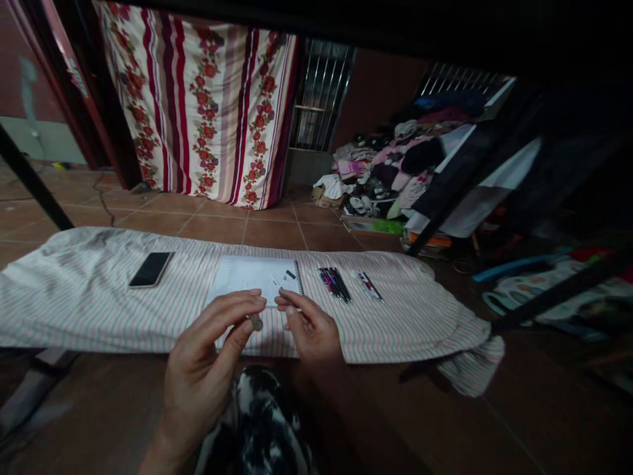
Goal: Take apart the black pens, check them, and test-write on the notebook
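My left hand (215, 349) is closed in a pinch over the near edge of the cloth-covered surface, with a small greyish, translucent-looking piece (255, 322) at its thumb and fingertips. Facing it a short gap away, my right hand (311, 323) has its thumb and fingers drawn together. Whatever may be between them is too small to make out. Just beyond both hands lies a spiral notebook (237, 270), its page facing up. On the page rest a short black piece (291, 274) and a few tiny pale and dark parts. A row of several pens (335, 285) lies right of the notebook.
More pens (370, 286) lie farther right on the striped cloth (395, 316). A dark-screened phone (151, 270) sits at the left. Dark metal bars (558, 297) slant up at both sides. Beyond are a tiled floor, a flowered curtain (202, 112) and heaped clothes (390, 165).
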Action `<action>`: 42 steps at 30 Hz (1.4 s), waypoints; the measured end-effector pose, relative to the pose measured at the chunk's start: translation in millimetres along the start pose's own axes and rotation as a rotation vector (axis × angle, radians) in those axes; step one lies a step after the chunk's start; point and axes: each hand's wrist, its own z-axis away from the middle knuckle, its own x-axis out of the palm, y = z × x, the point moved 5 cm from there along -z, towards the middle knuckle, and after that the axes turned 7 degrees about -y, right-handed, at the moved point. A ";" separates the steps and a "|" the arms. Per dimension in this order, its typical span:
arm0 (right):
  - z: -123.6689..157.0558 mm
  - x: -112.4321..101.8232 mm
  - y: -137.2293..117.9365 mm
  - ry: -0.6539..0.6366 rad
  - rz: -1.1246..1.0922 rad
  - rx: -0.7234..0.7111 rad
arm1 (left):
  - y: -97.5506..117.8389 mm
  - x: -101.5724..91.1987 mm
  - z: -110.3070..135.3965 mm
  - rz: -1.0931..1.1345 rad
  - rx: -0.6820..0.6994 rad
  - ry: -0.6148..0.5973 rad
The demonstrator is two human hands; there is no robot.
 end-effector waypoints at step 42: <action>125.9 32.5 -91.6 -0.213 -0.943 0.371 | 54.3 -15.2 83.2 0.521 -0.397 0.057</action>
